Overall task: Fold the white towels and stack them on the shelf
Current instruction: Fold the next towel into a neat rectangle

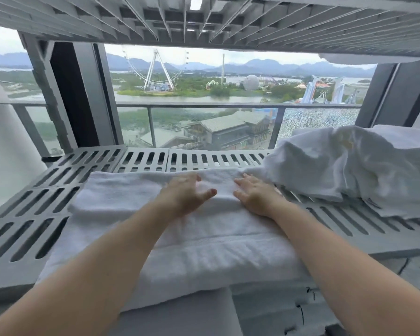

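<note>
White towel (136, 195) & crumpled white towel (330, 161), both plain; grey shelf (34, 204) w/ dark slot pattern.

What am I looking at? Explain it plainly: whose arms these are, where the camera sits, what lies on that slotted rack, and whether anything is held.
There is no machine here. These are a person's two bare arms, seen from one wide-angle camera worn on the head, looking forward and down. The grey slotted surface is a shelf, with an upper shelf overhead. A white towel, folded into a long band, lies across the shelf, its near edge hanging over the front. The left hand and the right hand both rest flat on that towel, fingers straight, side by side but apart. Neither grips anything. To the right sits a crumpled pile of white towels, not yet folded. Beyond the shelf, a window shows a Ferris wheel.
</note>
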